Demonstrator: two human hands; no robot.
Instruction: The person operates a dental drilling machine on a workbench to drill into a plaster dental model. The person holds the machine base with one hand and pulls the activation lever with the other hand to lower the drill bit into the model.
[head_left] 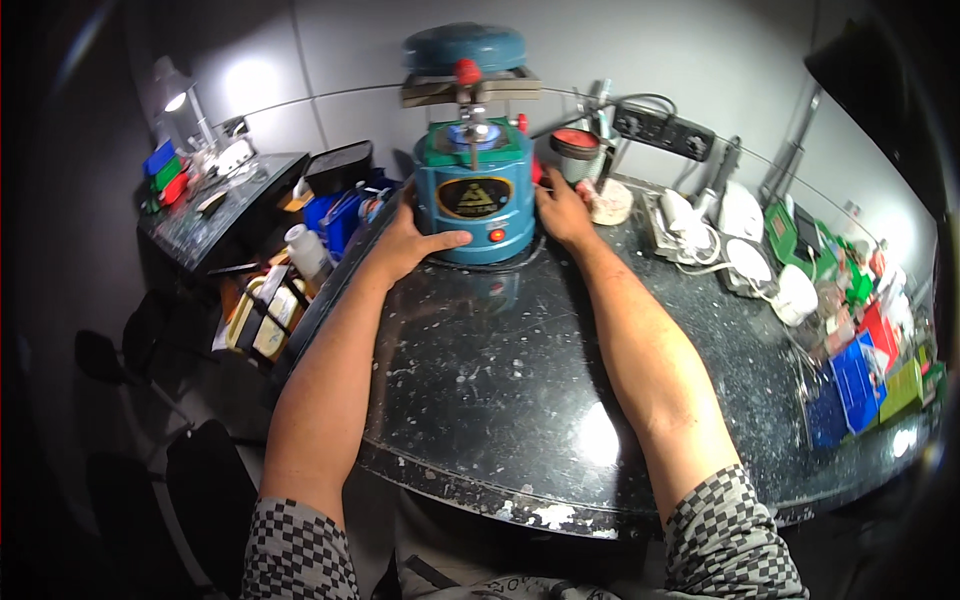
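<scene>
A teal vacuum-forming machine (474, 204) with a green top plate, a raised round lid, a red knob and a lit red button stands at the back of the black speckled worktop (490, 360). My left hand (412, 240) wraps round the machine's lower left side, thumb across its front beside the button. My right hand (563, 210) holds its right side, with some fingertips hidden behind it. A dark cable loops under the machine. Just right of it are a red-topped dark canister (575, 141) and a pale round lump (610, 204).
A power strip (660, 133) hangs on the wall. White devices and cables (750, 260), green and blue boxes (855, 385) crowd the worktop's right. At the left stand a side desk (190, 240) with a lamp (175, 85), bins, a bottle (305, 250) and dark chairs (200, 480).
</scene>
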